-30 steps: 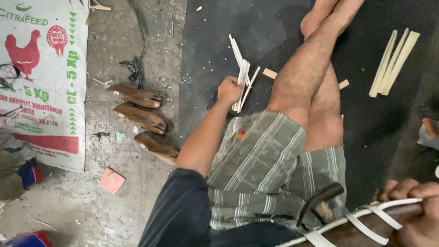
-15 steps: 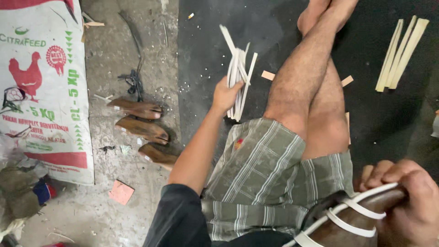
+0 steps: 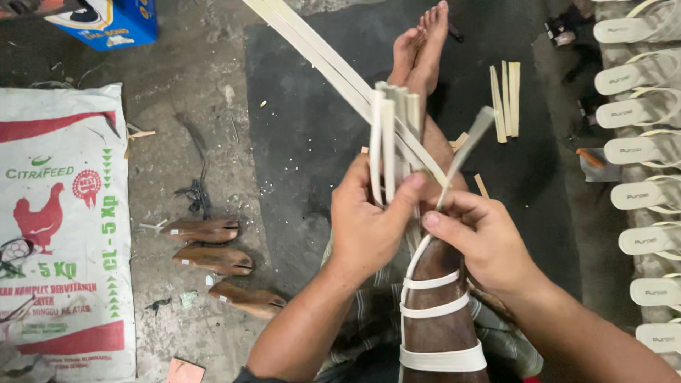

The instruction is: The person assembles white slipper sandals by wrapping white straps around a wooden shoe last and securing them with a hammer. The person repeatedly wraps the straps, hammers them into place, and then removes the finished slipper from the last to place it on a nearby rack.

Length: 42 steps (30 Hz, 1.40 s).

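I had the left hand [image 3: 369,227] closed on a bundle of pale strips [image 3: 392,135], the right hand [image 3: 482,241] pinching one strip [image 3: 461,159] | wooden form [image 3: 440,312] on my lap, three bands across | I judged keeping the strip flat and taut best | three spare forms [image 3: 213,259] left, four loose strips [image 3: 505,99] right

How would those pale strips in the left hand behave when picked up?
Probably light and springy: the pale strips stand upright from the left hand, yet one bends under the right hand. Similar bands curve around the wooden form, so likely flexible, not brittle.
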Available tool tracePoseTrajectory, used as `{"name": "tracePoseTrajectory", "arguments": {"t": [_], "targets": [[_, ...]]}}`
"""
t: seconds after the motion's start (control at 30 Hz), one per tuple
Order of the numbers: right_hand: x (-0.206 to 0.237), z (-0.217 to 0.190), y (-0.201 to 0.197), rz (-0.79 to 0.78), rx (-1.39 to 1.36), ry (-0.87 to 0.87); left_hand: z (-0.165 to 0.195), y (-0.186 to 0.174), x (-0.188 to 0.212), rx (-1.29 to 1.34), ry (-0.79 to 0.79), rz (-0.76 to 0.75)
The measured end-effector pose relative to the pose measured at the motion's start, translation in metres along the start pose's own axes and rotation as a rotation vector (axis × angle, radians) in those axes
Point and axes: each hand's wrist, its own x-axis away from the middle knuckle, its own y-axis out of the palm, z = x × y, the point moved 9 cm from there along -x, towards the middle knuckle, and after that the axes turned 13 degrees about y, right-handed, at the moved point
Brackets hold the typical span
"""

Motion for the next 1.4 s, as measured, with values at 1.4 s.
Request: {"name": "tracePoseTrajectory", "arguments": {"t": [1.4], "targets": [[0.134, 0.031, -0.053, -0.053, 0.833, -0.122, -0.011, 0.025, 0.16, 0.547, -0.574, -0.438]]}}
